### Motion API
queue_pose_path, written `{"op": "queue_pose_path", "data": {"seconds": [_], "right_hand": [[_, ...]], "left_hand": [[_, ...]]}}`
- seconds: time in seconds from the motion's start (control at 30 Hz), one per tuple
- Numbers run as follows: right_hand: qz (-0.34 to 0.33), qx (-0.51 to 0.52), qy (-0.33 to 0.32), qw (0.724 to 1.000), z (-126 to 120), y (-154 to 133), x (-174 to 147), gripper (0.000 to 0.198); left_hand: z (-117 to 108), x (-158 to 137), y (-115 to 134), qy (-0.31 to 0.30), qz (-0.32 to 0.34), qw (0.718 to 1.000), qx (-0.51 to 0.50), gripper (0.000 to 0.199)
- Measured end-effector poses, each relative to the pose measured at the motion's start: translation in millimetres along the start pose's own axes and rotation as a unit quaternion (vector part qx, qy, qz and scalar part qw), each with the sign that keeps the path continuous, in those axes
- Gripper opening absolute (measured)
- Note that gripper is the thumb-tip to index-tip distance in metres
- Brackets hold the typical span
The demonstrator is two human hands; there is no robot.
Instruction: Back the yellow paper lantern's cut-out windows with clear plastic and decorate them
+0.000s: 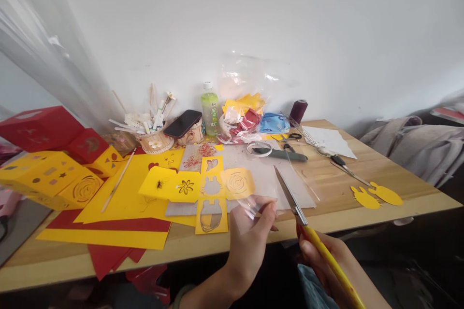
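Note:
My left hand (250, 246) is closed, pinching a clear plastic sheet (242, 215) between thumb and fingers above the table's front edge. To its right, my right hand (326, 256) is wrapped round yellow-handled scissors (290, 195), their metal blades pointing up and away. The blades look close together and stand apart from my left hand. Just beyond the plastic lies a yellow cross-shaped paper cutout (212, 203), with a rabbit shape, a flower and a rose cut into its panels. The sheet's outline is hard to make out against the table.
Red and yellow paper boxes (47, 178) stand at the left. Along the wall are a phone (183, 123), a green drink bottle (210, 111) and a plastic bag of scraps (242, 111). Yellow rabbit cutouts (365, 198) and a grey craft knife (282, 154) lie on the wooden table (337, 212).

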State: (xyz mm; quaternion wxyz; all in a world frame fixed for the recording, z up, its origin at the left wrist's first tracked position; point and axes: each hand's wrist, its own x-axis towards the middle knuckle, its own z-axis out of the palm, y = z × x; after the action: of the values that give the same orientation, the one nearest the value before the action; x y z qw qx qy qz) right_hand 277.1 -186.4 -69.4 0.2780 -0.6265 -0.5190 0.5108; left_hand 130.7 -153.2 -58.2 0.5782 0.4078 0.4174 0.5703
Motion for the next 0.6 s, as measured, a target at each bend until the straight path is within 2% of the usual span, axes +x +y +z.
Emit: {"op": "queue_pose_path", "data": {"seconds": [0.2, 0.47, 0.6], "right_hand": [[-0.026, 0.041, 0.040, 0.998, -0.4, -8.9, 8.2, 0.055], [0.011, 0.079, 0.004, 0.997, -1.7, -16.5, 29.2, 0.056], [0.018, 0.078, 0.011, 0.997, 0.0, -17.1, 38.2, 0.059]], "left_hand": [[5.0, 3.1, -4.8, -0.021, -0.021, 0.999, -0.014, 0.019], [6.7, 15.7, -5.4, 0.016, -0.045, 0.998, -0.039, 0.021], [8.3, 19.9, -8.5, 0.021, -0.069, 0.996, -0.048, 0.025]]}}
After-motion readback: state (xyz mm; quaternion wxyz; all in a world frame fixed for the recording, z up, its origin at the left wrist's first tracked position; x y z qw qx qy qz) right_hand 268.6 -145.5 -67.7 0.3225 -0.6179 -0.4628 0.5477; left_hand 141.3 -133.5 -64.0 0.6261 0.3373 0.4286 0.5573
